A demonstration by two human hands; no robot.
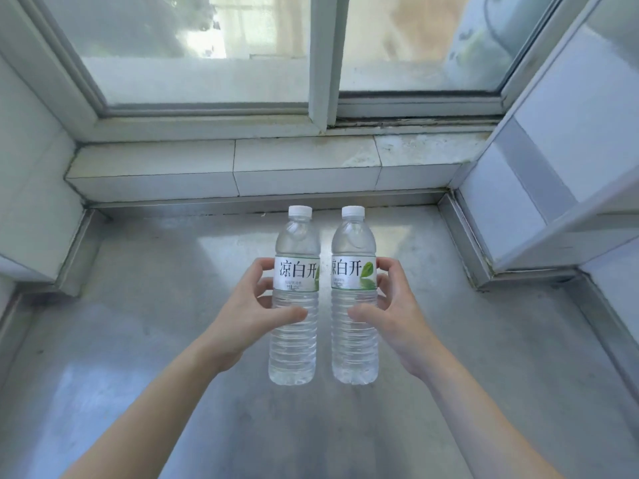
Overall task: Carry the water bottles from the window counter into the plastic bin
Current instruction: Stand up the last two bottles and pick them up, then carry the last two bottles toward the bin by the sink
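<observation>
Between the curled fingers (266, 283) of the left hand (247, 305) and those of the right hand (397, 305), two water bottles are standing upright, side by side and just apart, over the steel bench (138, 305). Each hand is clamping its fingers and thumb around one bottle at label height: the left bottle (295, 299) in the left hand, the right bottle (353, 299) in the right. Whether the bases are touching the bench, I cannot tell. The pickup step appears to be underway. The plastic bin is lying outside the view, so the next move is calling for lifting both bottles clear, keeping them upright, and turning away from the window (207, 46) to find it.
</observation>
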